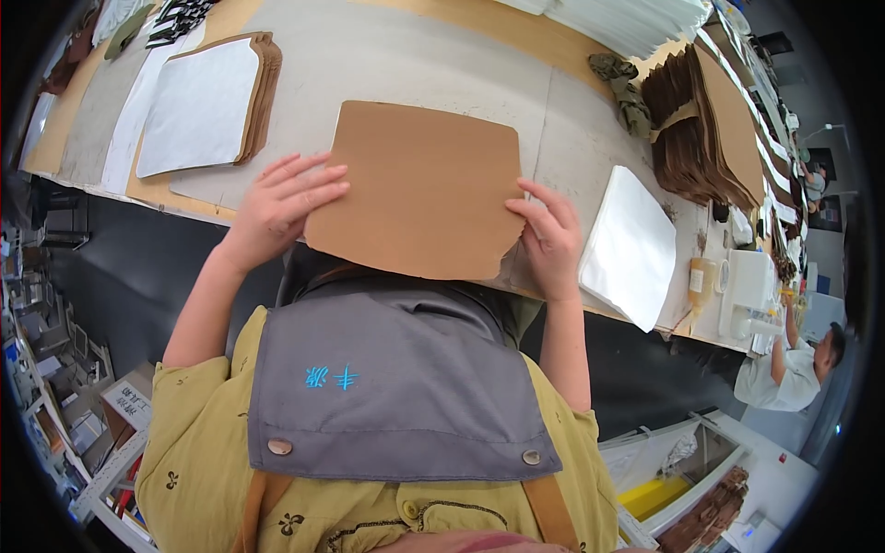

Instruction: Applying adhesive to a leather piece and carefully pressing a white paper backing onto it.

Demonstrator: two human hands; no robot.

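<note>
Olive-yellow shirt point(189, 429) w/ short slvs point(195, 369), dk clover-ish motifs point(291, 524), yellowish btn point(410, 508). Gray apron bib point(406, 424), bright-blue embroidery point(330, 377), 2 metal snaps point(280, 447), brn straps point(551, 516). L hand point(279, 207) & R hand point(555, 232) bare.

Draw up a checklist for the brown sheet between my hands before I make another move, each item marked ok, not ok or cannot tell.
1. Left hand at the left edge of the brown sheet: ok.
2. Right hand at its right edge: ok.
3. White-topped stack apart from it: ok.
4. White sheets apart from it: ok.
5. Its underside: cannot tell, hidden.
</note>
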